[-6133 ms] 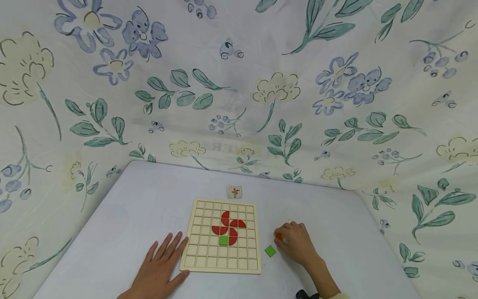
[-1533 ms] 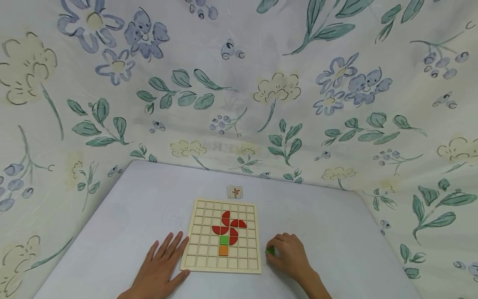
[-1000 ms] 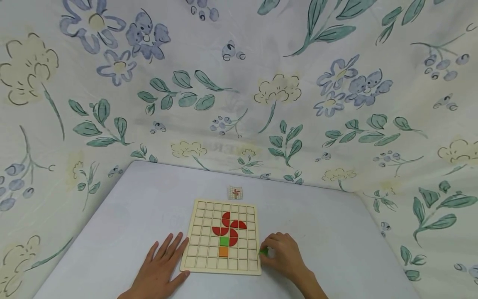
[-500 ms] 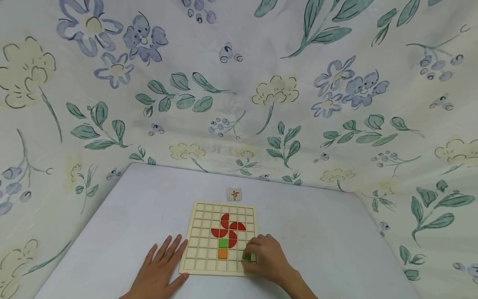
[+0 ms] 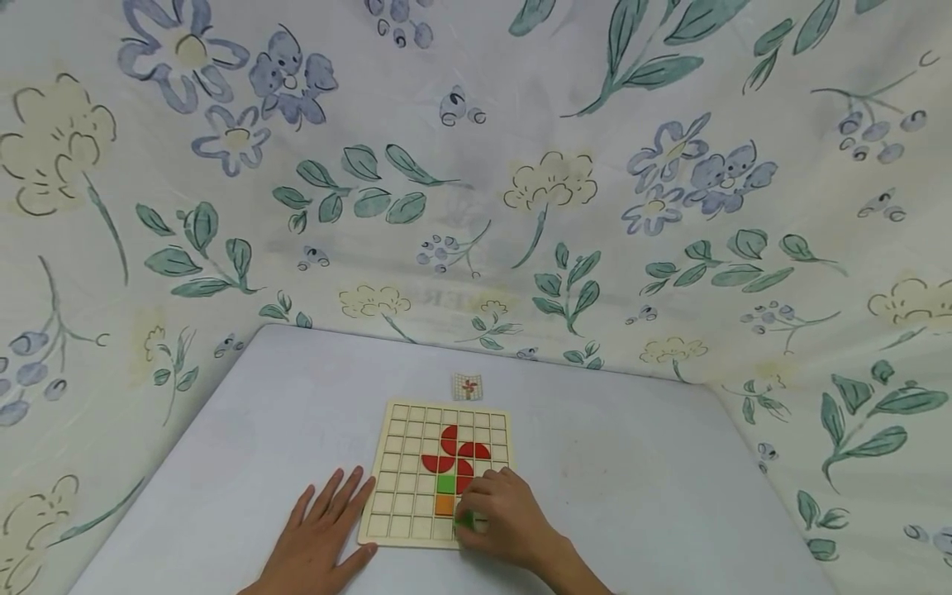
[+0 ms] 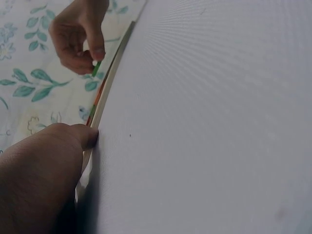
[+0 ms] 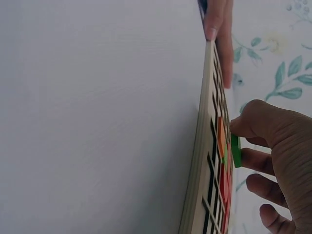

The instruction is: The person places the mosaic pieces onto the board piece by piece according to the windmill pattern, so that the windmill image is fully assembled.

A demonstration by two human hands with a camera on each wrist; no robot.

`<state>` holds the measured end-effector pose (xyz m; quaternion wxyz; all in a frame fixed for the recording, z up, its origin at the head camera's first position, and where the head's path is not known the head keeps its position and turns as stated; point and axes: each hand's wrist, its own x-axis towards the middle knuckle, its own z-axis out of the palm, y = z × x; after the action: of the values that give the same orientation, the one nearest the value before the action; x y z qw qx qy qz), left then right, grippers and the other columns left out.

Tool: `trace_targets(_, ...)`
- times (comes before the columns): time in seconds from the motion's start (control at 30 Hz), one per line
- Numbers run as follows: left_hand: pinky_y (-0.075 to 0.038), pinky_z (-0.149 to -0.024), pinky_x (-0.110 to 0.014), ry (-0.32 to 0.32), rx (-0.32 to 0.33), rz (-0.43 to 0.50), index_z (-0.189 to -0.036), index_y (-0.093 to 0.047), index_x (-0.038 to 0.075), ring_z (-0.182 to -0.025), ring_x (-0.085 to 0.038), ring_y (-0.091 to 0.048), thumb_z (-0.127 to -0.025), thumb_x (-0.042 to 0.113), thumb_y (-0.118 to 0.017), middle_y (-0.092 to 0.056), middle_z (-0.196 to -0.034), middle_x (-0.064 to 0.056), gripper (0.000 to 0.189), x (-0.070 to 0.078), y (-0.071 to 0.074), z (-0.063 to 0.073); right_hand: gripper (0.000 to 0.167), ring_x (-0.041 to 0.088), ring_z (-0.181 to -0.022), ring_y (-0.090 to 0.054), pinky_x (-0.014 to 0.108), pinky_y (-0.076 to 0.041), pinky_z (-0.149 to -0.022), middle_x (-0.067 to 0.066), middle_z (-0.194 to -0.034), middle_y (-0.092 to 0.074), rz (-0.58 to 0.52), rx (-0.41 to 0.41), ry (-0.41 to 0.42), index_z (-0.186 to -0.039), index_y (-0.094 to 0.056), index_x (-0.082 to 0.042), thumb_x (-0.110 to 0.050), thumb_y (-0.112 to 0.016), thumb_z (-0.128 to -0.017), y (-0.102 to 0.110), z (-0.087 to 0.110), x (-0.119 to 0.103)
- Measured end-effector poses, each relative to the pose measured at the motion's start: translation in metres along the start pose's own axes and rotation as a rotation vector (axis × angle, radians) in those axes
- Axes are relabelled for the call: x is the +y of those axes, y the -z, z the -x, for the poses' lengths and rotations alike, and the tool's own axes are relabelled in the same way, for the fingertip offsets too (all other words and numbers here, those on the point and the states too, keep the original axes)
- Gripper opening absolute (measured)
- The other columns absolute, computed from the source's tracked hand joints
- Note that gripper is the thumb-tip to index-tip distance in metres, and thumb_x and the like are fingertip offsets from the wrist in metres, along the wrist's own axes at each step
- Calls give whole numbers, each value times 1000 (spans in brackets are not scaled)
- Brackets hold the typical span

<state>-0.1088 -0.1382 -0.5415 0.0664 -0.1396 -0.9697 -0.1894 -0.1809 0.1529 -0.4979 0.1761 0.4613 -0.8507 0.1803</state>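
My right hand (image 5: 509, 516) pinches a green square tile (image 7: 236, 151) between thumb and fingers, close over the lower part of a pale wooden grid board (image 5: 397, 479). In the head view this tile shows just right of and below an orange square tile (image 5: 445, 505) in the grid. Above the orange one sits another green square tile (image 5: 446, 484). Several red curved pieces (image 5: 439, 464) form a pinwheel in the middle; the right fingers partly cover the lowest. My left hand (image 5: 320, 529) lies with fingers spread on the table, fingertips and thumb at the board's left edge.
Behind the board a small card (image 5: 468, 387) with a printed grid and red pinwheel lies on the white table (image 5: 632, 463). A flowered cloth (image 5: 461, 207) hangs around the table's back and sides.
The orange tile went from my right hand into the grid below the green one. My right hand then picked up the loose green tile and carried it left over the board. The left hand stayed put.
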Motion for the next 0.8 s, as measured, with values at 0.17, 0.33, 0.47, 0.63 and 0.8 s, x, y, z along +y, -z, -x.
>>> trace_targets(0.17,-13,-112,-56,4,5,-15,-152,-39,11,-146,-33,-19,-89,60,-60,-30,-158,-9,82,1,0,0,13,1,-74,-50,14,-33,-66,-18,-81,-62,-12,6,19,-74,-69,-26,-22,-81,-70,-5,-6,-4)
trace_targets(0.33,-13,-112,-56,-6,21,-17,-151,-39,11,-146,-33,-20,-89,60,-60,-30,-158,-9,82,0,0,0,14,0,-78,-52,15,-33,-68,-18,-82,-62,-19,-23,26,-74,-69,-27,-24,-81,-71,-12,-8,-6)
trace_targets(0.47,-12,-112,-55,-18,33,-19,-152,-38,11,-146,-33,-19,-90,60,-58,-29,-158,-9,81,-1,0,0,15,0,-78,-53,14,-34,-67,-18,-82,-63,4,-22,44,-73,-68,-27,-24,-82,-71,-15,-8,-7)
trace_targets(0.63,-13,-112,-55,-6,23,-21,-152,-38,12,-146,-33,-20,-90,60,-59,-30,-159,-8,81,0,0,0,13,0,-78,-54,13,-34,-67,-17,-83,-63,10,-24,73,-73,-71,-26,-23,-84,-72,-13,-9,-9)
trace_targets(0.8,-14,-112,-56,-1,19,-29,-152,-39,12,-145,-33,-21,-89,60,-60,-31,-158,-8,82,0,-1,0,8,-2,-79,-54,13,-34,-69,-17,-86,-62,-10,-93,66,-76,-77,-25,-25,-85,-76,-10,-8,-10)
